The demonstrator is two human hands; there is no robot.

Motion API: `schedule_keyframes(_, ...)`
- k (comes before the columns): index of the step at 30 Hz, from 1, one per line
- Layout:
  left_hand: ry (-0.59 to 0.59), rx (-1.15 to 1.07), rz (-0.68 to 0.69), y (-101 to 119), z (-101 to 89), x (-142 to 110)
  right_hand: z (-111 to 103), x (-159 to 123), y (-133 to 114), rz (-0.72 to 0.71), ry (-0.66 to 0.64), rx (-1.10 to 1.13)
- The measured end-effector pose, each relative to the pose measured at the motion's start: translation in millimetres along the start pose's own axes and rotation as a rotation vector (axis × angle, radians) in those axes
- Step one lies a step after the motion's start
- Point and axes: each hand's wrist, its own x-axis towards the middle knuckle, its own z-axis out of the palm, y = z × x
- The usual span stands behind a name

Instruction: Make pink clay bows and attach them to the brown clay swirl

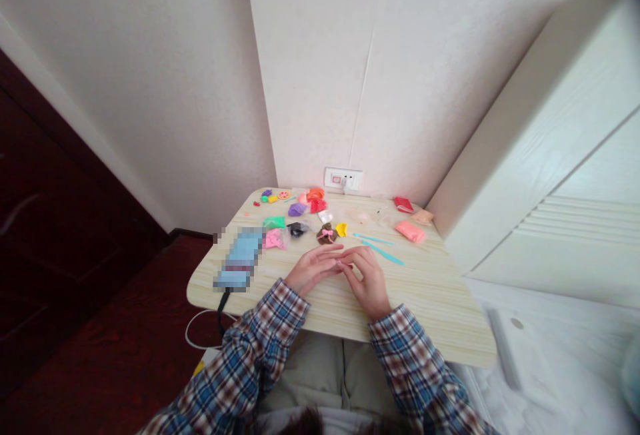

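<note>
Over the front middle of the table, my left hand (315,270) is held out with its fingers stretched. The fingertips of my right hand (369,280) pinch together against the left fingers; a tiny pale bit seems to be there, too small to name. Just beyond the hands sits a brown clay piece (327,238) with a pink bow on it. Beside it lies a yellow clay packet (342,229). Two turquoise modelling tools (384,252) lie flat to the right of my right hand.
A phone-like device (241,258), blurred out, lies at the left with a cable. Packets of pink (275,240), green (274,222), black (298,229), purple (297,210) and salmon (411,231) clay are spread about. A wall socket (343,178) is behind the table (430,315).
</note>
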Motion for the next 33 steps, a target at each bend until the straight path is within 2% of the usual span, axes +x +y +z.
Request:
schedule_keyframes(7,0.016,0.251,-0.011,-7,-4.3,4,4,-2,7,0.030,-0.063,-0.072)
schedule_keyframes(12,0.075,0.383,0.051,-7,-10.8,6,6,-1,3,0.018,-0.090,-0.118)
schedule_keyframes(16,0.158,0.444,0.124,-6,-16.1,7,9,0,-1,0.008,-0.096,-0.105)
schedule_keyframes(22,0.196,0.501,0.152,-4,-17.1,9,17,4,3,0.058,-0.056,-0.049)
schedule_keyframes(29,0.243,0.535,0.184,-5,-18.8,11,18,4,4,0.072,-0.083,-0.012)
schedule_keyframes(33,0.364,0.571,0.293,-2,-22.0,13,24,5,14,0.140,-0.018,0.018)
